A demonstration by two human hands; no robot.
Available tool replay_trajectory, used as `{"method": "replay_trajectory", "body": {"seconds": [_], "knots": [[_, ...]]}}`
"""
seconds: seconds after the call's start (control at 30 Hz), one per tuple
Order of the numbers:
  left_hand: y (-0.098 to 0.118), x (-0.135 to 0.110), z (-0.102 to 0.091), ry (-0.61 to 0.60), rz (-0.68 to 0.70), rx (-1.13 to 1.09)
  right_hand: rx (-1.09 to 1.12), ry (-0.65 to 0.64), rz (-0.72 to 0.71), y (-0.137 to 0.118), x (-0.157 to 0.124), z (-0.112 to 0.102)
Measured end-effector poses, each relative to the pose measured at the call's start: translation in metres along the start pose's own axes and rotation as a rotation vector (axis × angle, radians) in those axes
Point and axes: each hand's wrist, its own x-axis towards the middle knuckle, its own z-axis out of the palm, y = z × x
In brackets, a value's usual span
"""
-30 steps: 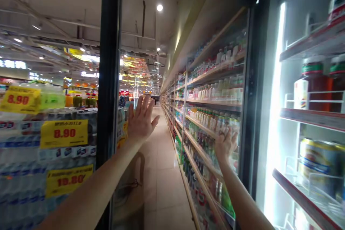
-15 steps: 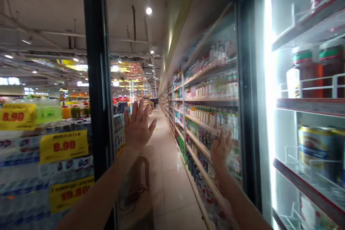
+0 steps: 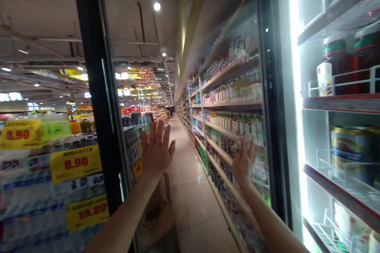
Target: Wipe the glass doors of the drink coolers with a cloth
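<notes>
A glass cooler door [image 3: 184,166] with a black frame stands swung out before me. My left hand [image 3: 157,148] is open, its fingers stretched upward and its palm toward the glass; it seems to rest on the pane. To the right, my right hand [image 3: 243,162] is closed on a pale crumpled cloth [image 3: 247,140], pressed to the glass near the hinge side. The cloth is small and partly hidden by the fingers. Shelves of bottles [image 3: 231,122] show in the pane behind this hand.
On the right, the lit cooler interior holds dark bottles [image 3: 335,67] and cans [image 3: 352,146] on wire-fronted shelves. At left are stacked drink packs with yellow price signs [image 3: 75,162]. The door's black outer frame [image 3: 97,67] stands between them and the glass. A tiled aisle runs ahead.
The view has shifted slightly, and the door's outer frame now leans further left. My left hand sits a little lower and to the right; the right hand has moved slightly on the glass.
</notes>
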Motion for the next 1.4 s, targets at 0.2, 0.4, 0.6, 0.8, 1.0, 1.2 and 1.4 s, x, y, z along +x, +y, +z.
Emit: {"method": "replay_trajectory", "body": {"seconds": [0.2, 0.4, 0.6, 0.8, 1.0, 1.2, 1.4], "knots": [[-0.004, 0.001, 0.000, 0.006, 0.026, 0.003, 0.151, -0.290, -0.765, -0.061, -0.064, 0.002], [0.001, 0.000, 0.001, 0.020, 0.007, 0.024, -0.033, 0.007, -0.098, 0.015, -0.015, 0.001], [0.000, -0.001, 0.001, 0.019, 0.009, 0.026, 0.060, -0.190, -0.457, -0.039, -0.070, -0.002], [0.000, -0.001, 0.000, 0.029, 0.011, 0.023, 0.009, -0.141, -0.419, -0.003, -0.055, -0.005], [0.002, -0.001, 0.002, 0.042, 0.012, 0.035, -0.016, -0.060, -0.118, -0.003, -0.033, -0.003], [-0.002, -0.002, 0.001, 0.032, 0.009, 0.014, 0.127, -0.269, -0.712, -0.047, -0.077, -0.002], [0.001, -0.002, 0.001, 0.031, -0.001, -0.005, -0.035, 0.001, 0.035, 0.028, -0.022, -0.005]]}}
